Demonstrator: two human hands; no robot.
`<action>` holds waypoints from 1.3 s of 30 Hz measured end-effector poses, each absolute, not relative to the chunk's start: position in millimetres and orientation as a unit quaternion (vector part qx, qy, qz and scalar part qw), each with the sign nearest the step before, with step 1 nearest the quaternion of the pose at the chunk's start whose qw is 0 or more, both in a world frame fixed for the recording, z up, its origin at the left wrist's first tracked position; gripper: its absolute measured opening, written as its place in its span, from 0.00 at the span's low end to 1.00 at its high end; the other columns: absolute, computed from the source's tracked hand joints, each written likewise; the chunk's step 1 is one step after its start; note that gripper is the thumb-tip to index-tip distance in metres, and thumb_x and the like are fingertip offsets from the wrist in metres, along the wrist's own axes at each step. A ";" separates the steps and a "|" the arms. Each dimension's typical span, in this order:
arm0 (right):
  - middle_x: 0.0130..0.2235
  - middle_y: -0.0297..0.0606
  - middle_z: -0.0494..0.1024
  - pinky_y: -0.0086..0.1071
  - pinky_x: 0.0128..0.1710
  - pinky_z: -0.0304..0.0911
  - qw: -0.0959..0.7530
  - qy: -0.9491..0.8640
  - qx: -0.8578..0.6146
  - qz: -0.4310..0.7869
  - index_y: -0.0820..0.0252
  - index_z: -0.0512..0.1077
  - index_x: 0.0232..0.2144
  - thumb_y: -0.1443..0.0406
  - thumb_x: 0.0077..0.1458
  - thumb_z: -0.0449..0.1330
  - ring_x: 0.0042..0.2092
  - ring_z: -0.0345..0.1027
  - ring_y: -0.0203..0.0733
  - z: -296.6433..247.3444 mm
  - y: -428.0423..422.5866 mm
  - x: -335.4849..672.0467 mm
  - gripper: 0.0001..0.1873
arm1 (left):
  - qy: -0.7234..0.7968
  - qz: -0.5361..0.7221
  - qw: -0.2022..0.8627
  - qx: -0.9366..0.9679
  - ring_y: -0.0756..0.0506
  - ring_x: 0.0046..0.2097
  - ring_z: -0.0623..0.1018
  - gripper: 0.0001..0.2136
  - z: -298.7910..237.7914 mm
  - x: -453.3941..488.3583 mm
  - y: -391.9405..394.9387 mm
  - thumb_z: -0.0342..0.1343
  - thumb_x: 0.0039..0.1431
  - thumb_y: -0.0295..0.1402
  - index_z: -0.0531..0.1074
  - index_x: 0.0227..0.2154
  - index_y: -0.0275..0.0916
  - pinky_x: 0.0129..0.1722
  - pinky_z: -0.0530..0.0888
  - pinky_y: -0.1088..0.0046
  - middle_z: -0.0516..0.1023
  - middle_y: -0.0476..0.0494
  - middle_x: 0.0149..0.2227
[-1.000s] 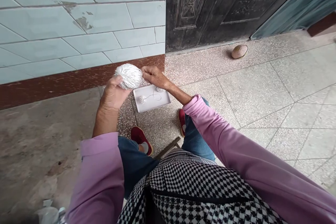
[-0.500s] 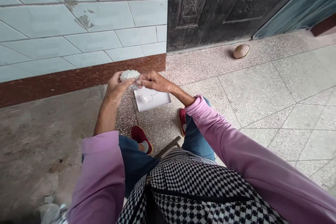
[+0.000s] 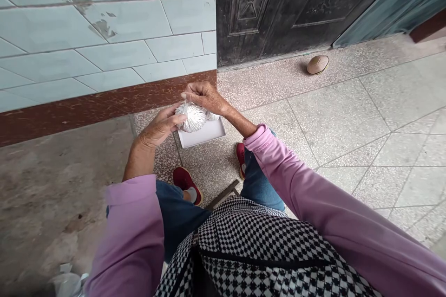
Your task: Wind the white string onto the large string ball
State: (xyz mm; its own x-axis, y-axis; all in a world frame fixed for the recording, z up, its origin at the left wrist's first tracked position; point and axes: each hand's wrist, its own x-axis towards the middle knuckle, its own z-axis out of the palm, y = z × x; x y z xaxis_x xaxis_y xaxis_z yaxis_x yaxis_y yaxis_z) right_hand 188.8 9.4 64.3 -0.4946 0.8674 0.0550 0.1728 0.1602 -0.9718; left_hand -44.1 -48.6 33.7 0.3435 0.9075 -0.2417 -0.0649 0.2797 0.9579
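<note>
A shiny white pompom-like bundle of strands (image 3: 192,118) is held up over a shallow white tray (image 3: 198,139). My left hand (image 3: 158,126) grips it from the left, thumb across its front and fingers behind. At its top edge, the pinched fingertips of my right hand (image 3: 205,96) hold what looks like a thin white strand, too fine to see clearly. A smaller white ball (image 3: 213,115) shows just right of the bundle, partly covered by it and by my right hand. Whether that ball rests in the tray or hangs above it, I cannot tell.
The tray lies on speckled floor between my red shoes (image 3: 187,183). A tiled wall (image 3: 114,51) with a brown base (image 3: 104,97) stands ahead, beside a dark door (image 3: 258,14). A pinkish-brown rounded object (image 3: 318,64) sits near the door. Clear plastic (image 3: 68,283) lies at lower left.
The bundle has moved right and slightly down, and turned so its strands fan toward me. My right hand has risen to its top edge. The smaller ball now appears farther right and higher.
</note>
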 end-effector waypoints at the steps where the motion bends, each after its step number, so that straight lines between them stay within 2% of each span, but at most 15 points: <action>1: 0.32 0.33 0.66 0.40 0.39 0.60 0.332 -0.686 -0.378 0.526 0.48 0.68 0.29 0.47 0.79 0.78 0.41 0.57 0.47 63.5 10.2 187.6 0.32 | 0.443 0.358 0.672 0.473 0.33 0.46 0.93 0.36 31.4 -45.0 -48.6 0.89 0.51 0.52 0.89 0.58 0.38 0.37 0.85 0.65 0.94 0.35 0.47; 5: 0.30 0.30 0.64 0.41 0.41 0.56 0.349 -0.690 -0.373 0.513 0.52 0.68 0.27 0.48 0.91 0.60 0.39 0.57 0.39 54.6 16.8 182.8 0.35 | 0.451 0.359 0.672 0.465 0.30 0.48 0.93 0.41 27.6 -42.2 -49.9 0.89 0.50 0.58 0.87 0.61 0.40 0.34 0.86 0.63 0.92 0.35 0.47; 6: 0.29 0.30 0.64 0.41 0.41 0.55 0.354 -0.691 -0.369 0.511 0.52 0.67 0.27 0.47 0.92 0.61 0.39 0.56 0.40 52.4 17.9 182.4 0.36 | 0.457 0.363 0.666 0.465 0.30 0.49 0.93 0.42 28.1 -40.4 -50.6 0.89 0.50 0.59 0.87 0.61 0.40 0.36 0.86 0.62 0.93 0.33 0.49; 8: 0.29 0.30 0.63 0.39 0.38 0.56 0.357 -0.694 -0.362 0.511 0.50 0.66 0.28 0.44 0.87 0.72 0.39 0.55 0.43 50.4 18.3 182.8 0.36 | 0.468 0.368 0.651 0.470 0.30 0.53 0.92 0.43 30.0 -37.1 -52.1 0.89 0.51 0.60 0.86 0.62 0.39 0.41 0.88 0.62 0.93 0.31 0.53; 10: 0.30 0.31 0.62 0.37 0.35 0.57 0.352 -0.692 -0.363 0.515 0.48 0.65 0.29 0.44 0.79 0.83 0.40 0.55 0.46 52.1 16.9 184.4 0.38 | 0.472 0.369 0.638 0.483 0.31 0.55 0.91 0.41 32.3 -35.4 -53.2 0.89 0.54 0.56 0.86 0.65 0.39 0.47 0.88 0.62 0.94 0.31 0.56; 11: 0.30 0.30 0.61 0.36 0.35 0.58 0.347 -0.691 -0.369 0.516 0.48 0.64 0.30 0.45 0.79 0.84 0.39 0.55 0.46 53.9 16.0 185.1 0.39 | 0.470 0.373 0.633 0.489 0.32 0.56 0.90 0.41 33.1 -35.4 -53.4 0.89 0.56 0.54 0.86 0.66 0.38 0.50 0.88 0.61 0.94 0.31 0.57; 14: 0.30 0.29 0.60 0.35 0.36 0.58 0.339 -0.682 -0.393 0.516 0.49 0.62 0.30 0.48 0.82 0.82 0.39 0.55 0.44 59.9 14.3 186.1 0.38 | 0.461 0.399 0.626 0.486 0.30 0.58 0.90 0.41 32.9 -37.5 -51.2 0.90 0.53 0.51 0.89 0.66 0.37 0.54 0.90 0.58 0.94 0.30 0.57; 17: 0.30 0.28 0.60 0.35 0.37 0.57 0.346 -0.674 -0.399 0.516 0.49 0.63 0.30 0.49 0.84 0.81 0.38 0.54 0.42 61.6 15.3 184.8 0.37 | 0.448 0.415 0.628 0.481 0.25 0.58 0.92 0.37 28.4 -40.4 -46.8 0.91 0.47 0.53 0.91 0.57 0.40 0.51 0.91 0.56 0.93 0.32 0.52; 19: 0.30 0.27 0.59 0.36 0.38 0.56 0.357 -0.670 -0.392 0.519 0.50 0.64 0.30 0.48 0.86 0.78 0.38 0.52 0.40 59.6 16.8 183.7 0.37 | 0.431 0.415 0.637 0.487 0.23 0.58 0.92 0.34 24.5 -41.9 -44.5 0.91 0.49 0.54 0.90 0.53 0.40 0.52 0.92 0.53 0.93 0.32 0.49; 23: 0.30 0.28 0.60 0.38 0.37 0.56 0.379 -0.661 -0.385 0.520 0.48 0.66 0.32 0.43 0.81 0.82 0.38 0.53 0.43 50.1 21.9 182.5 0.37 | 0.398 0.441 0.657 0.464 0.21 0.62 0.91 0.35 19.0 -43.3 -43.5 0.92 0.49 0.55 0.86 0.51 0.39 0.58 0.93 0.48 0.92 0.33 0.46; 25: 0.30 0.29 0.61 0.39 0.38 0.57 0.385 -0.663 -0.386 0.513 0.49 0.66 0.32 0.42 0.81 0.80 0.39 0.54 0.43 43.5 25.5 181.9 0.36 | 0.388 0.473 0.659 0.438 0.20 0.65 0.90 0.37 18.3 -43.5 -44.0 0.93 0.47 0.55 0.85 0.51 0.40 0.61 0.93 0.47 0.92 0.33 0.45; 27: 0.32 0.29 0.63 0.38 0.40 0.58 0.389 -0.668 -0.381 0.507 0.51 0.66 0.32 0.46 0.86 0.75 0.38 0.55 0.40 36.6 29.0 180.8 0.34 | 0.375 0.507 0.656 0.415 0.20 0.69 0.89 0.38 18.9 -43.4 -44.2 0.93 0.47 0.55 0.84 0.53 0.41 0.66 0.92 0.44 0.92 0.32 0.47; 31: 0.34 0.27 0.65 0.35 0.46 0.61 0.376 -0.687 -0.376 0.496 0.55 0.68 0.34 0.64 0.89 0.67 0.40 0.57 0.38 25.9 31.9 176.3 0.24 | 0.357 0.560 0.644 0.380 0.23 0.72 0.87 0.36 21.2 -42.1 -42.7 0.92 0.48 0.52 0.83 0.53 0.43 0.73 0.90 0.41 0.93 0.31 0.55; 34: 0.35 0.27 0.68 0.34 0.50 0.62 0.351 -0.707 -0.391 0.474 0.56 0.69 0.36 0.71 0.88 0.64 0.42 0.62 0.38 21.9 28.9 171.3 0.21 | 0.364 0.581 0.632 0.361 0.24 0.71 0.87 0.36 21.7 -42.0 -40.1 0.92 0.46 0.52 0.81 0.51 0.43 0.72 0.90 0.42 0.93 0.32 0.57; 39: 0.39 0.32 0.75 0.36 0.54 0.60 0.273 -0.759 -0.383 0.450 0.57 0.70 0.36 0.77 0.86 0.62 0.45 0.68 0.41 21.2 17.1 167.7 0.21 | 0.410 0.607 0.589 0.341 0.26 0.70 0.84 0.37 17.4 -47.9 -32.9 0.92 0.42 0.54 0.79 0.47 0.42 0.65 0.91 0.50 0.91 0.30 0.60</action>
State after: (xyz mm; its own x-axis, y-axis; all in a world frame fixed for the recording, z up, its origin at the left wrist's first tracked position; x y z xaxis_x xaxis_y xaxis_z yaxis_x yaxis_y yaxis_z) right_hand 167.7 17.1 21.2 -0.5575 0.8272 0.0703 0.3360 0.3022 -0.8920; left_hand -47.9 -32.9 17.4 -0.0728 0.9949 -0.0693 -0.4357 0.0308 0.8996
